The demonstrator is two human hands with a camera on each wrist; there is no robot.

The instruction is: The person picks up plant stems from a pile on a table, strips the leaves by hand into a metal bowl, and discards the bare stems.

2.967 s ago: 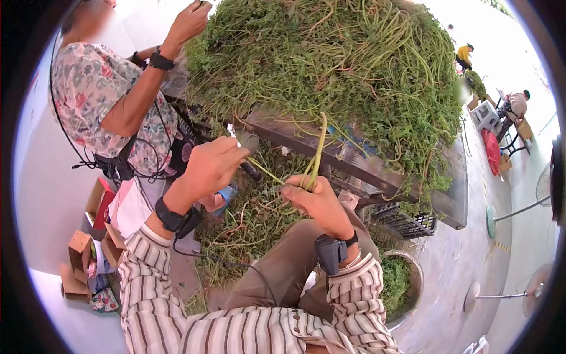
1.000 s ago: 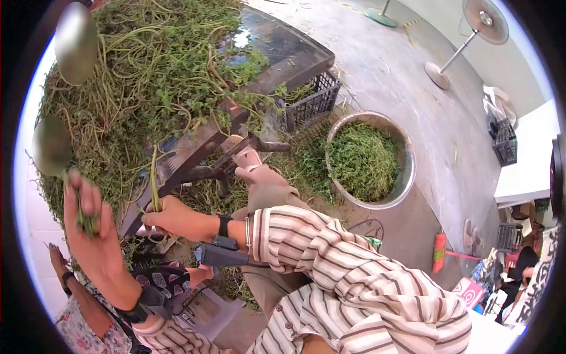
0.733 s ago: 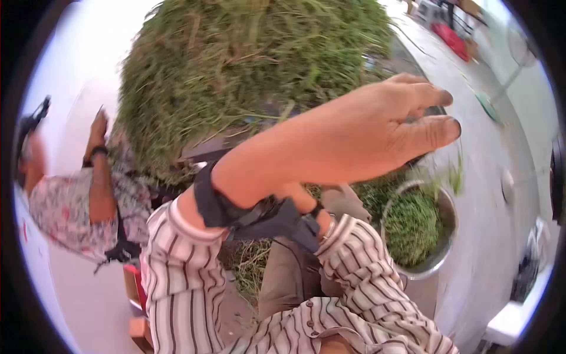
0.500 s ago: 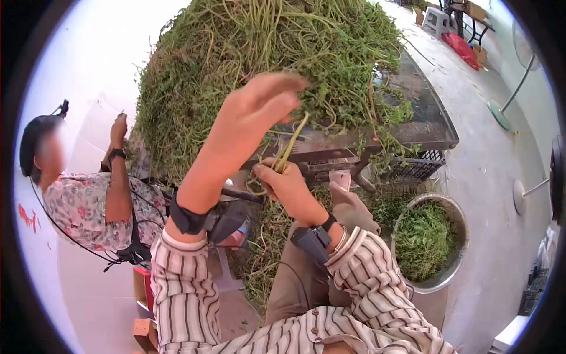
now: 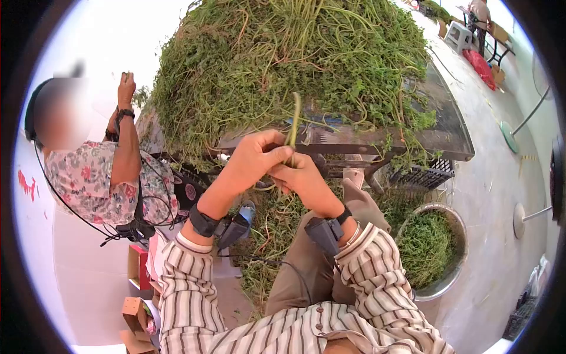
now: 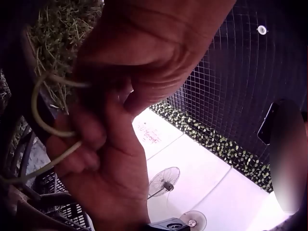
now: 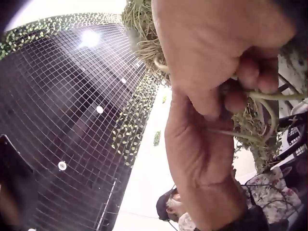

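Note:
Both my hands meet in front of the table's near edge, around several long green plant stems (image 5: 295,115). My right hand (image 5: 303,182) grips the stems, with their thick ends sticking up above it. My left hand (image 5: 250,162) pinches at the stems right against the right hand, its thumb and fingers closed on them. In the left wrist view, a pale stem (image 6: 36,103) loops out from between the right hand's curled fingers. Stems (image 7: 269,96) also trail from the hands in the right wrist view. The left fingertips are partly hidden.
A large heap of leafy stems (image 5: 306,65) covers the dark table (image 5: 454,118). A metal basin (image 5: 463,236) of cut greens stands at lower right, near a black crate (image 5: 433,171). Another person (image 5: 112,177) sits at left. Stems litter the floor; cardboard boxes (image 5: 138,315) lie at lower left.
My left hand swung rightward toward the basin, loose greens falling there, then came back over the table and down to the stems. My right hand kept its grip. The head view turned and returned.

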